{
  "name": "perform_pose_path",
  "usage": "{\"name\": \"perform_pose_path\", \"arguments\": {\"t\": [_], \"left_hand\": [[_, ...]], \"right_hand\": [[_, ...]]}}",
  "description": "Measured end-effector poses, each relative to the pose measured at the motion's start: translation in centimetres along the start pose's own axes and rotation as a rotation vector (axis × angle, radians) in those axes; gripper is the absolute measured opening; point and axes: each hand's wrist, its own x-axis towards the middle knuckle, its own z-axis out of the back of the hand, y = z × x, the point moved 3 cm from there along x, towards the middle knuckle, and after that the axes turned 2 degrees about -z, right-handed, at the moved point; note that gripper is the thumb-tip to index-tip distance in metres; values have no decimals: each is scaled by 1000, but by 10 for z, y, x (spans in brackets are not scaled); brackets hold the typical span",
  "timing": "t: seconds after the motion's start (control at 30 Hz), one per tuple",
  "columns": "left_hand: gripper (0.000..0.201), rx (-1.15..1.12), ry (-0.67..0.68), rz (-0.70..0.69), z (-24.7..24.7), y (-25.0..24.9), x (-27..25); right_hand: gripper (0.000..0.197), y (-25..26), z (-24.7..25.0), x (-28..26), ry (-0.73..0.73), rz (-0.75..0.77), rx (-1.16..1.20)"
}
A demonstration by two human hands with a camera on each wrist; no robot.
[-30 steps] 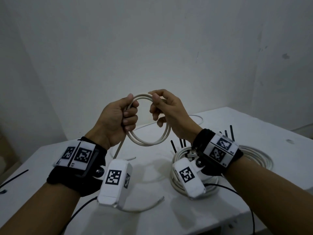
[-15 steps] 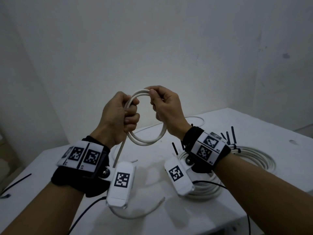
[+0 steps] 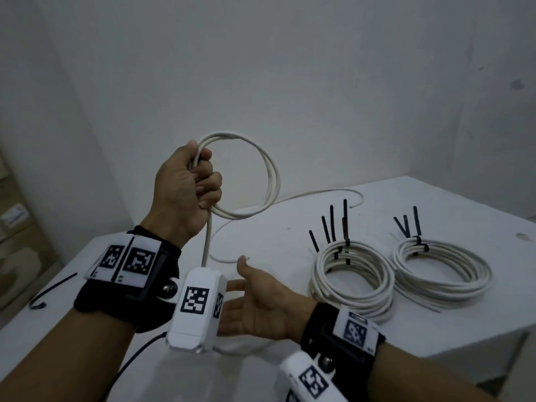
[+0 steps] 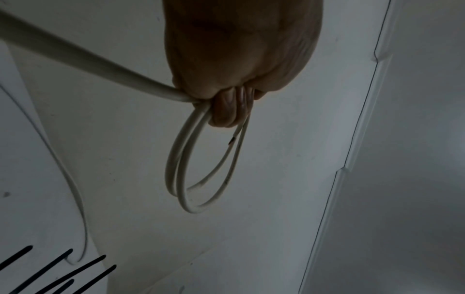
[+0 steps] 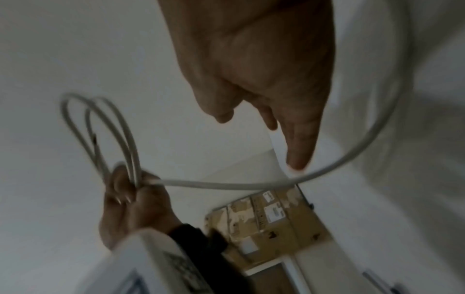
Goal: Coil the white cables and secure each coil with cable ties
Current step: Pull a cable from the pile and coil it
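Note:
My left hand (image 3: 193,185) is raised above the table and grips a small coil of white cable (image 3: 269,175) of two or three loops; the same coil (image 4: 181,175) hangs below my fist (image 4: 234,79) in the left wrist view. The loose tail of this cable (image 3: 319,194) runs off over the white table (image 3: 435,204). My right hand (image 3: 249,303) is low, palm up, fingers straight, holding nothing. In the right wrist view its fingers (image 5: 299,139) point toward the tail (image 5: 352,165) without touching it. Two finished coils (image 3: 352,274) (image 3: 443,271) lie at the right, bound with black cable ties (image 3: 332,224).
A loose black cable tie (image 3: 53,288) lies near the table's left edge. Cardboard boxes (image 5: 264,216) stand on the floor to the left. The table's right corner drops off near the finished coils. A plain wall stands behind the table.
My right hand has let go of the coil and dropped down toward the table, turning palm up. My left hand keeps the coil and has lifted slightly. The view shifted left.

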Motion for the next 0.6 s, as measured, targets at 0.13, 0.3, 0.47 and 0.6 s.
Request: {"name": "perform_pose_path", "arguments": {"t": [0.13, 0.3, 0.47, 0.6], "left_hand": [[33, -23, -17, -15, 15, -11, -7], [34, -20, -36, -49, 27, -16, -10], [35, -1, -33, -36, 32, -7, -13], [34, 16, -22, 6, 37, -7, -17]], "right_hand": [[58, 5, -20, 13, -29, -12, 49], [52, -1, -26, 13, -114, 41, -400], [70, -9, -27, 9, 120, -80, -401], [62, -3, -21, 0, 102, -51, -475]]}}
